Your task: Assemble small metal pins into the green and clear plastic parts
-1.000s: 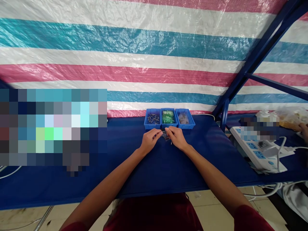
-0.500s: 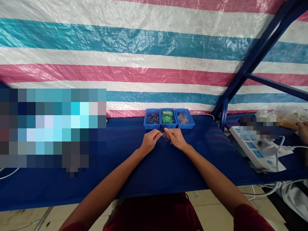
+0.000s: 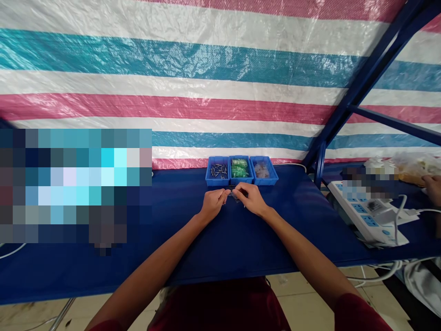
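Observation:
My left hand (image 3: 212, 203) and my right hand (image 3: 253, 198) meet just in front of three small blue bins, thumbs and fingers pinched. Between them is a small clear plastic bag (image 3: 234, 196), mostly covered by the fingers; both hands grip its edge. What the bag contains is too small to make out. Thin dark metal pieces, like screws or pins, lie in the left bin (image 3: 217, 182). Green plastic packets (image 3: 240, 168) fill the middle bin. Translucent small bags (image 3: 262, 170) are heaped in the right bin.
A blue-covered table (image 3: 234, 248) runs under everything. To the right, past a blue metal frame (image 3: 322, 161), are a white power strip (image 3: 367, 216) with cables and another person's hand (image 3: 432, 187) near plastic bags. A striped tarp (image 3: 220, 110) hangs behind. The left side is pixelated.
The fingers of my right hand have shifted on the bag, with the index finger now more bent. My left fingers have curled slightly closer. The bins have stayed in place.

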Available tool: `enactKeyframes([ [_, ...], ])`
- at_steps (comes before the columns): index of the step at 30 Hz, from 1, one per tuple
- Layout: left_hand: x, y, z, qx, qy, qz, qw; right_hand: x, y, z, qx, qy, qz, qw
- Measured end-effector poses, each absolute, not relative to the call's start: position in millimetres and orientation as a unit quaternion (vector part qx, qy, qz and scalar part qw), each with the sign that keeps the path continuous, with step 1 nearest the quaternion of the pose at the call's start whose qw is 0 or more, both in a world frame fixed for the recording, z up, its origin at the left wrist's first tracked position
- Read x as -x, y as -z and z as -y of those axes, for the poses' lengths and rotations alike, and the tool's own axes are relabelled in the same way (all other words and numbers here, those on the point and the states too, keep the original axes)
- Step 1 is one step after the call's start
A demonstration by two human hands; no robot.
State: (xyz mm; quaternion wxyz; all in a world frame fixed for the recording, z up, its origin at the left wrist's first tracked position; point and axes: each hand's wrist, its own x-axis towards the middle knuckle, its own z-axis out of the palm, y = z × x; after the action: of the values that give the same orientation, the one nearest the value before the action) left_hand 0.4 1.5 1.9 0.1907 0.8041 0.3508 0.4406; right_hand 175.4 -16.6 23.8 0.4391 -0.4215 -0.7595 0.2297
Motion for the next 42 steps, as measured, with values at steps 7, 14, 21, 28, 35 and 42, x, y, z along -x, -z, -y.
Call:
enactKeyframes([
  [7,1,-1,-1,-0.788,-0.457,-0.362,0.199,-177,-23,15,0.441,-0.201,0.751,0.448],
  [14,1,1,-1,-0.788,-0.486,-0.341,0.163,-176,-22,15,0.454,-0.203,0.74,0.454],
  [21,2,-2,0,-0.773,-0.492,-0.373,0.145,-176,-22,16,0.447,-0.214,0.744,0.449],
  [28,1,-4,2,-0.762,-0.506,-0.376,0.152,-176,-23,17,0.439,-0.202,0.742,0.464],
  [35,5,-11,-7,-0.751,-0.534,-0.387,0.04,-178,-20,12,0.489,-0.183,0.711,0.471],
  [42,13,-14,-37,-0.746,-0.436,-0.5,-0.059,-184,-20,7,0.563,-0.133,0.709,0.403],
])
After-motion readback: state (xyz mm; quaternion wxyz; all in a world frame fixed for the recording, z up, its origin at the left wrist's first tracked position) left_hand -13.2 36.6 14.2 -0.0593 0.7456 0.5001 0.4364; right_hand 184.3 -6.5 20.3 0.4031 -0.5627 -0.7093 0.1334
